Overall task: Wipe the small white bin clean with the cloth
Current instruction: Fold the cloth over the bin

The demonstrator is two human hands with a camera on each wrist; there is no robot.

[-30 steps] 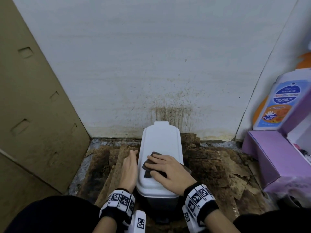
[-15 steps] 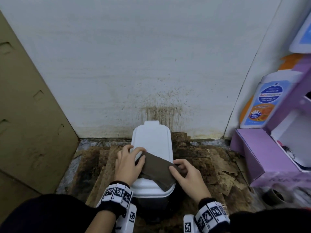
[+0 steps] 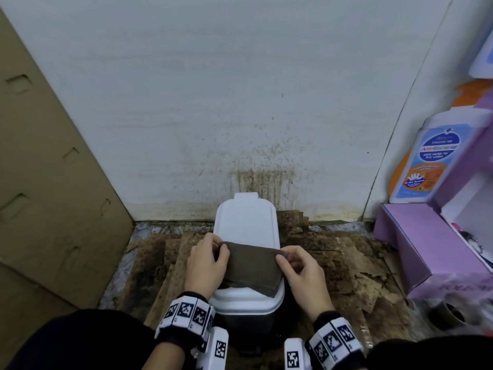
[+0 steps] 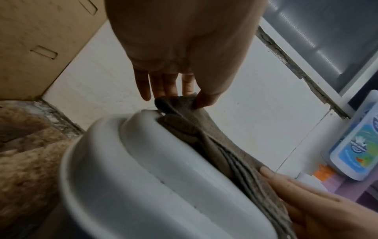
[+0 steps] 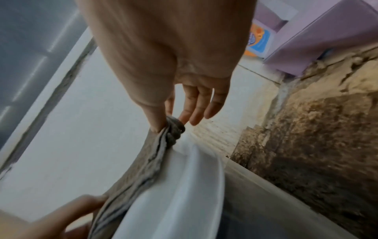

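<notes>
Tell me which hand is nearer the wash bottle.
Right. The right hand pinches the cloth on the wash bottle's side of the white bin; the left hand pinches the far end.

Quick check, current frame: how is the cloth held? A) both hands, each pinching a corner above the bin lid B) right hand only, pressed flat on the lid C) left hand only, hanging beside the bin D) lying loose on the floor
A: the left hand and right hand each pinch a far corner of the brown cloth stretched over the white bin lid.
</notes>
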